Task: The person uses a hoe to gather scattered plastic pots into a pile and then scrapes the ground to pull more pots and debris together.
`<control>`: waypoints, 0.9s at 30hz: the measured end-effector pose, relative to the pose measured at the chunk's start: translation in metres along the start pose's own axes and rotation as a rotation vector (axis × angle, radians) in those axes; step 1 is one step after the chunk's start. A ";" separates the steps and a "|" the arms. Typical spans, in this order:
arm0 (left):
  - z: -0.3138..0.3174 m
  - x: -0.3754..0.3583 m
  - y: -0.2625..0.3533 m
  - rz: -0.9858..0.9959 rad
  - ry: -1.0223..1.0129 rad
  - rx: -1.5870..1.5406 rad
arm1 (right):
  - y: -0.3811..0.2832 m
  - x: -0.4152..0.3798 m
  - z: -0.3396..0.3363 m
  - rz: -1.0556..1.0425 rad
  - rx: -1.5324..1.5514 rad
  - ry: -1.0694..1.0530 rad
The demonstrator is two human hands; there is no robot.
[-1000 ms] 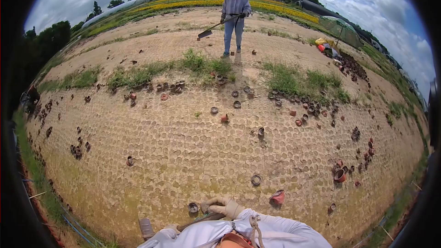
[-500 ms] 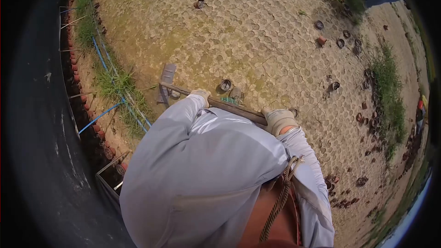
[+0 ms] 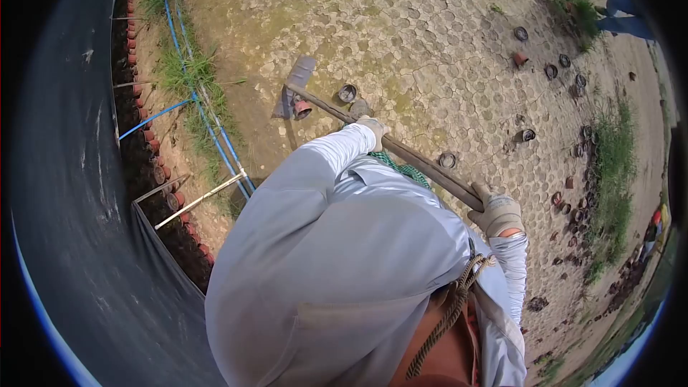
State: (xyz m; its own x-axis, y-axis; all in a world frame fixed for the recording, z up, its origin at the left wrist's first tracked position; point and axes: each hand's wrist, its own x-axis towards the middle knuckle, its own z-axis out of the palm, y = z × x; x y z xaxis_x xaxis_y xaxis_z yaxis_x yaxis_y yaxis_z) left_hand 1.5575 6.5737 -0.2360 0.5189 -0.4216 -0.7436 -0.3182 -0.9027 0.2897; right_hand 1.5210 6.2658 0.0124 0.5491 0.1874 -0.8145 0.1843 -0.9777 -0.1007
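Note:
A hoe with a broad flat metal blade (image 3: 294, 84) and a long wooden handle (image 3: 433, 170) slants across in front of my body. My left hand (image 3: 373, 133), in a pale work glove, is closed around the middle of the handle. Near the handle's lower right end, my gloved right hand (image 3: 497, 212) grips it. The blade is at ground level, with a small reddish pot (image 3: 302, 109) right beside it. A dark round pot (image 3: 347, 93) sits just to the right. Green mesh or cord (image 3: 403, 169) shows partly under the handle, in front of my clothing.
Blue pipes (image 3: 197, 97) and grass (image 3: 188, 72) run along the left, beside a black sheet (image 3: 64, 172) and a row of reddish pots (image 3: 154, 145). Loose pots (image 3: 550, 71) lie scattered on the cracked ground. A person's legs (image 3: 625, 16) stand at upper right.
The blade has moved right over the ground, closer to the dark pot, with the small pot still beside it. Both hands keep their hold, and the view has shifted.

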 end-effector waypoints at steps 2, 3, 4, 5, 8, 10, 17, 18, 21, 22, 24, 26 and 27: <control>-0.033 0.001 0.068 0.076 -0.078 0.016 | 0.052 -0.029 0.013 0.113 0.021 0.049; -0.028 0.018 0.095 0.164 -0.022 0.025 | 0.087 -0.044 0.029 0.105 0.066 0.166; -0.034 0.023 0.125 0.225 0.007 0.007 | 0.099 -0.068 0.020 0.246 0.091 0.125; -0.048 0.025 0.158 0.291 -0.044 -0.012 | 0.124 -0.092 0.030 0.264 0.138 0.230; -0.065 0.041 0.249 0.511 0.039 0.048 | 0.165 -0.174 0.036 0.418 0.747 0.414; -0.087 0.039 0.301 0.658 0.056 0.060 | 0.204 -0.223 0.053 0.529 0.837 0.590; -0.101 0.060 0.350 0.885 0.185 0.180 | 0.260 -0.272 0.130 0.544 1.256 0.839; -0.114 0.060 0.330 0.845 0.096 0.210 | 0.257 -0.251 0.141 0.523 1.313 0.766; -0.129 0.090 0.248 0.719 -0.029 0.327 | 0.224 -0.159 0.172 0.253 1.576 0.468; -0.139 0.100 0.212 0.678 -0.047 0.352 | 0.196 -0.123 0.152 0.230 1.557 0.337; -0.170 0.119 0.135 0.555 -0.076 0.453 | 0.145 -0.036 0.108 0.200 1.575 0.187; -0.211 0.141 0.055 0.424 -0.077 0.464 | 0.111 0.056 0.079 0.106 1.586 0.209; -0.246 0.144 0.021 0.341 -0.107 0.498 | 0.098 0.096 0.053 0.019 1.550 0.249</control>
State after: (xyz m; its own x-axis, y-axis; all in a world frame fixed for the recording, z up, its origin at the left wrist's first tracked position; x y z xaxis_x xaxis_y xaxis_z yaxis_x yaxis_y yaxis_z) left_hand 1.8212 6.4732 -0.1888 0.2481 -0.6449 -0.7229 -0.7982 -0.5589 0.2246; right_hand 1.5483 6.1833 -0.1062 0.6860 0.0319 -0.7269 -0.7222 -0.0923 -0.6855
